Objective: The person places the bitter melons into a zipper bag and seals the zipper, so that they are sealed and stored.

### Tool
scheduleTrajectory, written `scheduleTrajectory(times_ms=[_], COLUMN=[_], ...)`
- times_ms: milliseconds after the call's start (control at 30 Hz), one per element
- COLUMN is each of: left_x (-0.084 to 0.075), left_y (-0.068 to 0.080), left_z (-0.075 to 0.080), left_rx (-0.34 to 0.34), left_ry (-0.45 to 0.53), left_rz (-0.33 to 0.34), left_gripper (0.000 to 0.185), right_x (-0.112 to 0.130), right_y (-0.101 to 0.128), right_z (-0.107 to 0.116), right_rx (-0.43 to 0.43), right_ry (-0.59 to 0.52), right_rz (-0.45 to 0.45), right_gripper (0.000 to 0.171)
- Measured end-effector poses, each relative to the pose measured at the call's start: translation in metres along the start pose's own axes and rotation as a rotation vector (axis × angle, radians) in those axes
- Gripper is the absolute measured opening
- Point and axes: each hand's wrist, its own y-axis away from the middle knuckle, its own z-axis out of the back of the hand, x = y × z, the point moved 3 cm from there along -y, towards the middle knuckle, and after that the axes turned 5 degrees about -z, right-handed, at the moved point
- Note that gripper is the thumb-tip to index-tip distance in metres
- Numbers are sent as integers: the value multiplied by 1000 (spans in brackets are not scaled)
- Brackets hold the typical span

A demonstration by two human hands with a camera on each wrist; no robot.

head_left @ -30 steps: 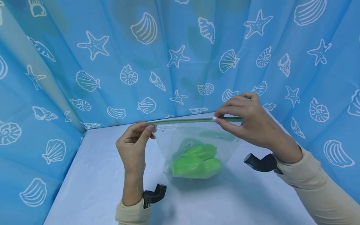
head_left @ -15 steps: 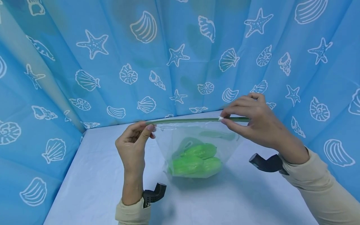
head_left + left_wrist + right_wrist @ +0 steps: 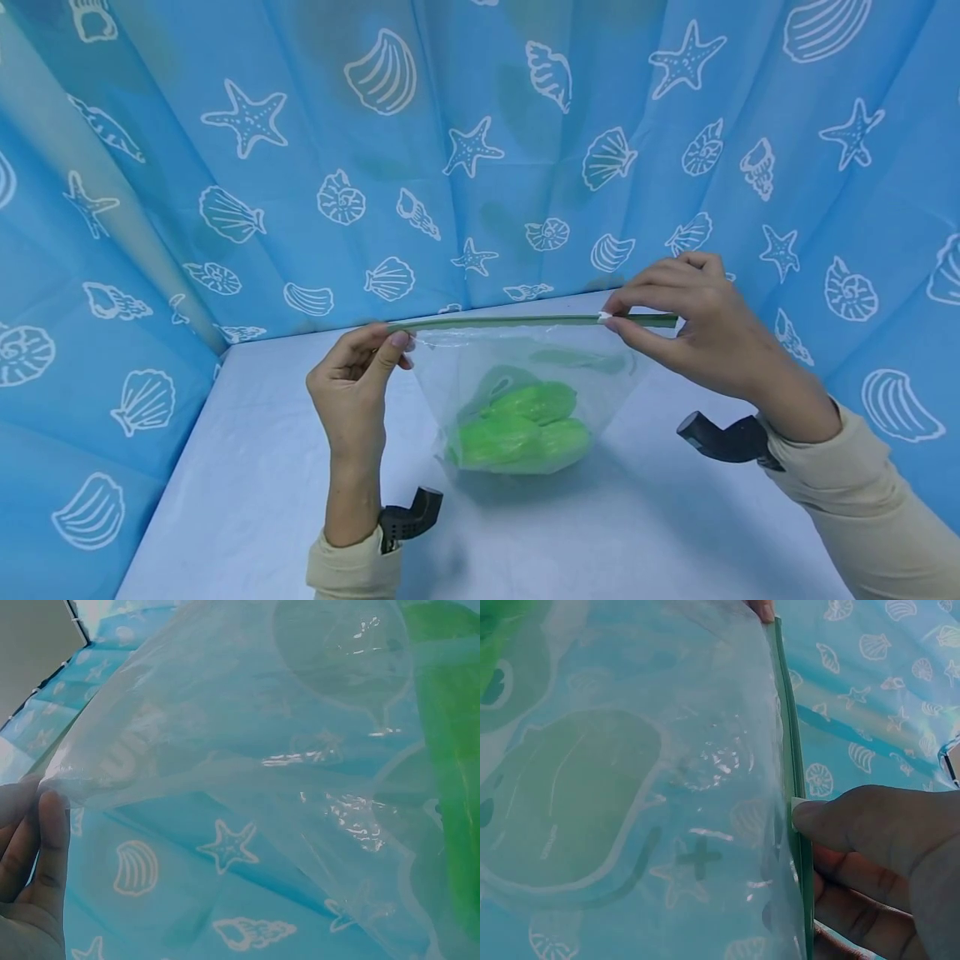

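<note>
- The bag hangs between both hands above the table, its green zip strip running level, left to right.
- The left hand pinches the strip's left end.
- The right hand pinches the white slider, just short of the right end.
- Green items sit at the bag's bottom, their shape blurred by film.
- The wrist views show mostly film; whether the strip is sealed is unclear.

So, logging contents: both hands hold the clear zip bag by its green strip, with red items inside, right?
Not quite: the items inside are bright green, as the head view shows. Both the left hand and right hand do pinch the zip bag's green strip.
</note>
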Motion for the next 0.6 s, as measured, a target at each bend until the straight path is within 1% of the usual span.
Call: scheduleTrajectory(times_ms=[233,467,600], left_x=[1,19,15], left_y=[1,3,2], left_z=[2,9,7], left_rx=[-4,-17,-17], left_ry=[3,-15,-25], left_rz=[1,4,7], left_gripper=[12,15,15], right_x=[-3,-6,-8], right_y=[3,7,10], right_z=[1,3,5], right_rx=[-8,1,18], right_ry=[7,16,29], right_rz=[-3,-10,-26], right_gripper=[24,24,21])
